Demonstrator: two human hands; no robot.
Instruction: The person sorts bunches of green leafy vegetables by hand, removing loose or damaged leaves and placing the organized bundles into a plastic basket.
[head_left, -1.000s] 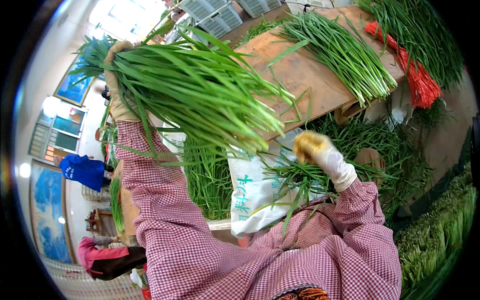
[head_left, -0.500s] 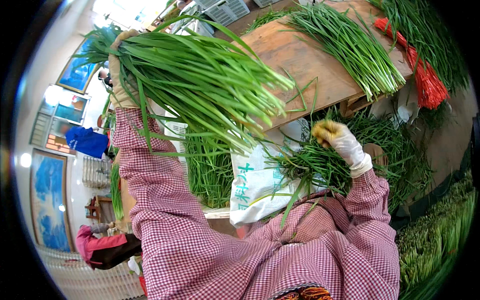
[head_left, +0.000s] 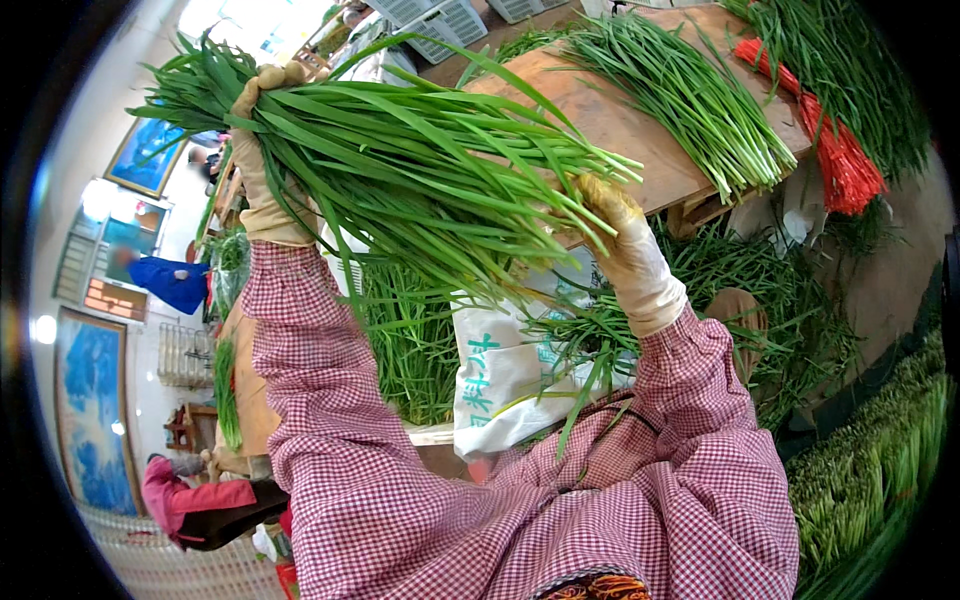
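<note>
Left grip: the left hand (head_left: 250, 110) is clenching around the bunch (head_left: 410, 165), close to its leaf tips (head_left: 190, 95).
Bench: the wooden top (head_left: 590, 105) is lying beyond the bunch, to the far right.
Bunch: it is hanging in the air, mostly right of the left grip, its long axis running from far left to near right.
Stem ends (head_left: 590, 158): these are pointing right and slightly near.
Right grip: the right hand (head_left: 622, 225) is sitting nearest the stem ends; whether it is clasping any, I cannot tell.
</note>
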